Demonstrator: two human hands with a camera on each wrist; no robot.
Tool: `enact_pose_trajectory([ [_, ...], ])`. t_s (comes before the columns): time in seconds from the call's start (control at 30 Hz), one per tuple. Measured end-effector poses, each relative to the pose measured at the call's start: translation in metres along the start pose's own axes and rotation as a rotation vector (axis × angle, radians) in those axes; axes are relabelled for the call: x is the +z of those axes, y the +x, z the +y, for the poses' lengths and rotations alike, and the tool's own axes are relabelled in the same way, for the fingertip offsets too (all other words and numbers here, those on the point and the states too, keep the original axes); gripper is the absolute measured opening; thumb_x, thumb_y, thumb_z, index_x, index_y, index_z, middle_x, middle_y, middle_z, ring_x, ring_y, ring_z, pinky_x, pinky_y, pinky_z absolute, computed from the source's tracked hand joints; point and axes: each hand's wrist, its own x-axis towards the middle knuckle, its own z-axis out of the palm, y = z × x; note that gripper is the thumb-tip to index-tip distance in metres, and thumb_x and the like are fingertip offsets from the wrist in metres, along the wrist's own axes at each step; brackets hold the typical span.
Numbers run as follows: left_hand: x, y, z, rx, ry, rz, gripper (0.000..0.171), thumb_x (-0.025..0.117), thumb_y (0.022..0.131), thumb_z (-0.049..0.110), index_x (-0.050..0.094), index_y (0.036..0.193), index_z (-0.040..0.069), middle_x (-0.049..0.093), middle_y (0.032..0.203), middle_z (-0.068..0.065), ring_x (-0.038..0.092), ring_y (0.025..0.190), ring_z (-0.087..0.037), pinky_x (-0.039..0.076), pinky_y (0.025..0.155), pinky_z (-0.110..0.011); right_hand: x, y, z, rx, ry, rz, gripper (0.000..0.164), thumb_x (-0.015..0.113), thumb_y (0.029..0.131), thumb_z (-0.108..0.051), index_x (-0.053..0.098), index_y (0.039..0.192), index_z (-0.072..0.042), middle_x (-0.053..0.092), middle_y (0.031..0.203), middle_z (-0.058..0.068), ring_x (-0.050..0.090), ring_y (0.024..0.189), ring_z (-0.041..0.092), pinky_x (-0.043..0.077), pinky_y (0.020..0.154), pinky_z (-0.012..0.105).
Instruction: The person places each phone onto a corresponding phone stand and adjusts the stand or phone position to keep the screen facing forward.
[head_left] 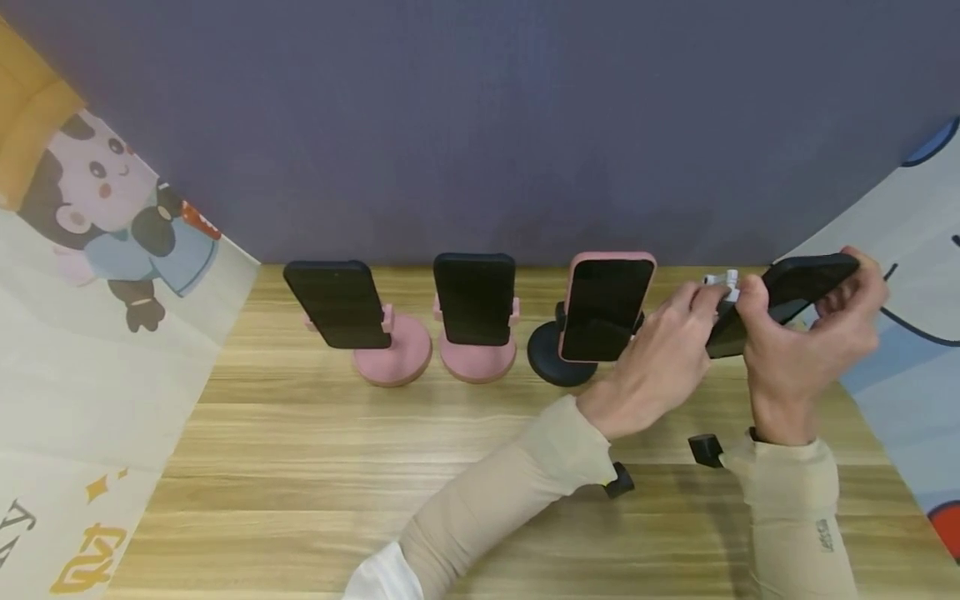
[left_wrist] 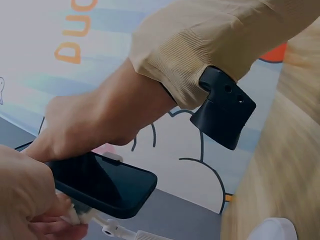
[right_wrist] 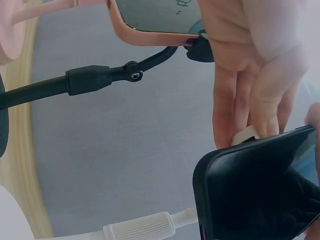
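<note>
On the right of the head view, my right hand (head_left: 806,358) grips a black phone (head_left: 798,283) by its edges, thumb on the near side and fingers round the far right end. My left hand (head_left: 660,350) reaches across to the phone's left end and pinches the white clamp (head_left: 726,282) of a phone stand. In the left wrist view, that clamp (left_wrist: 72,215) shows beneath the phone (left_wrist: 107,182), on a thin white jointed arm (left_wrist: 120,231). The stand's ribbed white grip (right_wrist: 140,227) appears low in the right wrist view. Whether the phone sits fully in the clamp is hidden.
To the left stand two pink stands (head_left: 393,354) (head_left: 477,358) holding black phones (head_left: 341,304) (head_left: 476,300). A black stand (head_left: 558,358) with a pink-edged phone (head_left: 606,308) is close beside my left hand. A grey-blue panel (head_left: 480,133) rises behind the wooden table (head_left: 315,483).
</note>
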Motion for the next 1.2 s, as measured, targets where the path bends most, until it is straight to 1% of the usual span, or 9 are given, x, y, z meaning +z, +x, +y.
enact_pose_trajectory([
  [0.13,-0.003,-0.001,0.001,0.000,-0.009,-0.039,0.036,0.050,0.095,0.012,0.047,0.130,0.007,0.052,0.114,-0.004,0.055,0.096,-0.009,0.045,0.080,-0.009,0.002,0.001,0.009,-0.003,-0.004,0.016,0.063,0.081,0.059,-0.026,0.059,0.116,-0.009,0.058,0.078,-0.011,0.051,0.063,0.002,0.039,0.062,0.011],
  [0.2,-0.004,-0.003,0.002,0.006,-0.004,-0.040,0.035,0.050,0.094,0.012,0.047,0.129,0.006,0.052,0.113,-0.004,0.055,0.095,-0.009,0.044,0.078,-0.008,0.004,0.000,0.013,-0.007,-0.019,0.024,0.064,0.081,0.058,-0.027,0.059,0.116,-0.010,0.058,0.078,-0.011,0.050,0.063,0.002,0.037,0.061,0.011],
  [0.43,-0.003,-0.003,0.000,0.037,0.035,0.027,0.033,0.046,0.096,0.011,0.049,0.128,0.002,0.054,0.113,-0.007,0.055,0.097,-0.009,0.042,0.085,-0.008,0.010,-0.001,0.018,-0.013,0.003,0.055,0.065,0.080,0.059,-0.026,0.058,0.118,-0.010,0.059,0.080,-0.009,0.050,0.064,0.005,0.036,0.060,0.013],
  [0.7,0.004,-0.004,0.002,0.046,0.033,0.065,0.033,0.042,0.097,0.013,0.050,0.127,0.001,0.056,0.109,-0.006,0.056,0.093,-0.009,0.043,0.083,-0.009,0.005,-0.003,0.014,0.025,0.053,0.026,0.064,0.078,0.063,-0.021,0.055,0.121,-0.006,0.059,0.082,-0.006,0.051,0.066,0.006,0.037,0.061,0.013],
  [0.83,0.010,-0.005,0.003,0.058,0.050,0.130,0.032,0.043,0.096,0.013,0.052,0.125,0.001,0.056,0.107,-0.005,0.056,0.092,-0.010,0.044,0.085,-0.011,0.003,-0.004,0.014,0.029,0.079,-0.009,0.069,0.080,0.064,-0.025,0.053,0.124,-0.005,0.060,0.082,-0.005,0.051,0.067,0.006,0.036,0.061,0.014],
  [0.9,0.013,-0.005,0.003,0.061,0.054,0.161,0.032,0.044,0.096,0.012,0.052,0.125,0.001,0.056,0.108,-0.005,0.056,0.092,-0.010,0.044,0.087,-0.012,0.002,-0.005,0.019,0.037,0.091,-0.044,0.073,0.081,0.064,-0.029,0.051,0.126,-0.005,0.062,0.083,-0.004,0.052,0.069,0.007,0.036,0.063,0.015],
  [0.97,0.015,-0.006,0.003,0.063,0.070,0.188,0.033,0.044,0.096,0.012,0.052,0.126,0.001,0.056,0.111,-0.006,0.056,0.095,-0.011,0.042,0.090,-0.012,-0.001,-0.008,0.027,0.050,0.102,-0.090,0.072,0.081,0.066,-0.030,0.050,0.127,-0.007,0.064,0.086,-0.002,0.054,0.072,0.007,0.037,0.065,0.016],
  [1.1,0.018,-0.006,0.002,0.065,0.092,0.201,0.035,0.043,0.097,0.014,0.051,0.129,0.001,0.057,0.118,-0.007,0.055,0.102,-0.011,0.039,0.095,-0.012,-0.005,-0.016,0.033,0.093,0.129,-0.165,0.062,0.078,0.071,-0.027,0.051,0.123,-0.008,0.063,0.095,-0.001,0.054,0.081,0.010,0.037,0.071,0.019],
  [1.2,0.021,-0.007,0.001,0.069,0.078,0.194,0.037,0.043,0.098,0.016,0.050,0.131,0.001,0.056,0.122,-0.007,0.054,0.106,-0.011,0.038,0.097,-0.012,-0.006,-0.021,0.029,0.099,0.161,-0.186,0.059,0.077,0.072,-0.025,0.051,0.122,-0.006,0.062,0.099,0.002,0.053,0.085,0.012,0.037,0.074,0.020],
])
